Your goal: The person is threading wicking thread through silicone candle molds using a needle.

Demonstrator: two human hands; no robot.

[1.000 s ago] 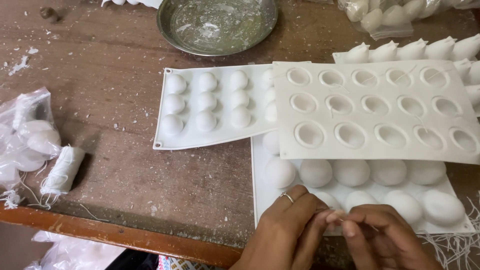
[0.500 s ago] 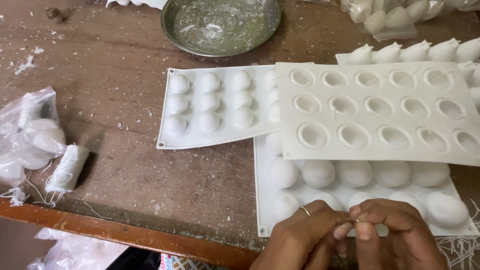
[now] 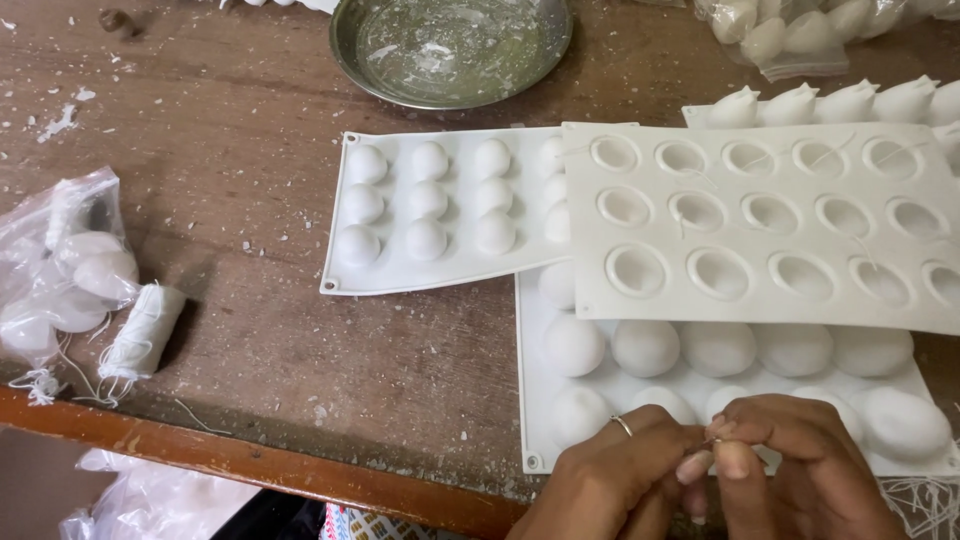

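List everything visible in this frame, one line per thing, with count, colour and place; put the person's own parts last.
table: one, brown wood, scattered white flecks.
metal dish: one, grey-green, top centre.
white moulds: three; bumps-up mould at centre, cavity mould at right lying over the large-bump mould in front.
pointed white pieces: one row, top right.
bag of white pieces: one, clear, left edge.
second bag: one, clear, top right.
thread spool: one, white, beside the left bag.
left hand: ring on one finger, fingertips meeting the right's.
right hand: pinching something too small to tell.
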